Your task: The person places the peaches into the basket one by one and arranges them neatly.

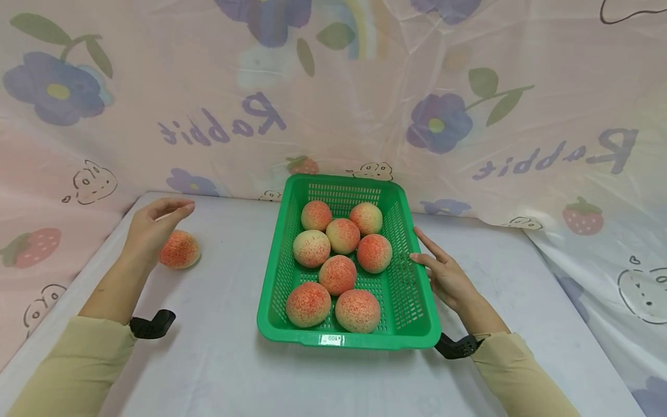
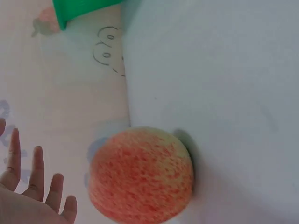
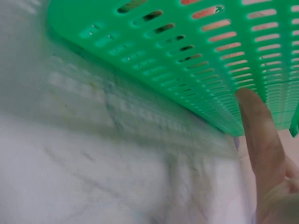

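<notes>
My left hand [image 1: 158, 223] hovers over a lone red-and-cream peach [image 1: 179, 250] on the left of the table. Its fingers are loosely extended, and a gap separates them from that peach in the left wrist view. At the middle stands a green slotted plastic basket [image 1: 270, 278] holding several similar peaches [image 1: 342, 236]. My right hand [image 1: 450, 281] is at the basket's right side, its thumb and forefinger extended to the rim. In the right wrist view, one finger [image 3: 261, 140] rests against the slotted wall. Some of the right fingers are hidden.
A white-covered table [image 1: 219, 359] lies under everything. Behind it hangs a printed cloth [image 1: 344, 116] with flowers, strawberries and rabbits, close to the basket's far end. Black straps with camera mounts [image 1: 153, 324] sit on both wrists.
</notes>
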`<control>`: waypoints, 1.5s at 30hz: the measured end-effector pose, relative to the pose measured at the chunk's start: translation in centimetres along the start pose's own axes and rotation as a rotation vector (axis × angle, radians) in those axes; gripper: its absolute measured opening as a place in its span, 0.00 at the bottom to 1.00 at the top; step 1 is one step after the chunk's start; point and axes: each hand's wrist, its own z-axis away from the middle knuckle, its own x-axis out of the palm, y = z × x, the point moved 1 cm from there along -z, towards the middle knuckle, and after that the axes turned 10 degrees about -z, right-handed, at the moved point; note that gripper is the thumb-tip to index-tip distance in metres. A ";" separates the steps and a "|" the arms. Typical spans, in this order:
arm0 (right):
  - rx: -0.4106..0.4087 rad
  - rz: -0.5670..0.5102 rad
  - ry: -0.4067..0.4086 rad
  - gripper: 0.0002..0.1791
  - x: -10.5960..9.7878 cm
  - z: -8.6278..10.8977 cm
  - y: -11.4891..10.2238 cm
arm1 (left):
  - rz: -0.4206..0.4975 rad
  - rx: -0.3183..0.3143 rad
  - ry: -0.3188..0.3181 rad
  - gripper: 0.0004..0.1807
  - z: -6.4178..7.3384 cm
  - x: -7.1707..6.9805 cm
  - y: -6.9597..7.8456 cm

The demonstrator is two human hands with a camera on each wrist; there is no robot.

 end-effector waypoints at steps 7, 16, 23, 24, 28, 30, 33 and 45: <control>-0.002 -0.011 -0.010 0.40 -0.1 0.0 0.1 | -0.017 -0.052 -0.067 0.34 -0.3 -0.2 -1.3; -0.005 -0.004 -0.012 0.39 -0.2 0.1 0.1 | -0.012 -0.089 -0.103 0.50 -0.4 -0.2 -3.3; -0.008 -0.011 -0.019 0.40 -0.1 0.1 0.1 | -0.006 -0.105 -0.129 0.53 -0.6 -0.2 -4.3; -0.008 -0.011 -0.018 0.40 -0.1 0.1 0.1 | -0.008 -0.107 -0.135 0.54 -0.6 -0.2 -4.4; -0.009 -0.006 -0.019 0.40 -0.2 0.1 0.1 | -0.049 -0.124 -0.165 0.54 -0.5 0.0 -4.7; -0.010 -0.002 -0.017 0.39 -0.2 0.1 0.1 | -0.066 -0.140 -0.172 0.52 -0.6 0.2 -4.9; -0.012 -0.002 -0.017 0.40 -0.2 0.1 0.0 | -0.089 -0.164 -0.176 0.49 -0.7 0.3 -5.3; -0.009 -0.006 -0.017 0.40 -0.2 -0.1 0.1 | -0.114 -0.175 -0.175 0.50 -0.7 0.0 -6.1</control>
